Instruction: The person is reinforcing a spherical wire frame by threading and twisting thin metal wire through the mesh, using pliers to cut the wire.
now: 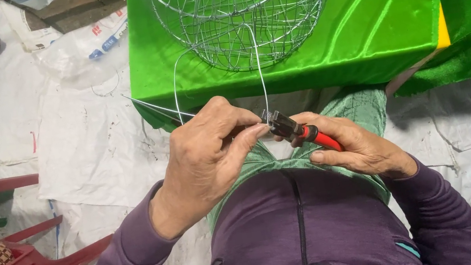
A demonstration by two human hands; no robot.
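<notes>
The right hand (356, 148) is clenched around the red handles of a pair of pliers (301, 131), whose dark jaws point left and bite on a thin silver wire (262, 78). The left hand (208, 156) closes on the same wire just beside the jaws, thumb and forefinger pinching it. The wire is bare, shiny and fine; it rises from the grip straight up to a domed wire cage (244, 8), an open mesh of silvery loops resting on a bench draped in bright green cloth (381, 15). A second loose strand arcs down left of the first. Both hands sit just below the bench edge, above the person's lap.
</notes>
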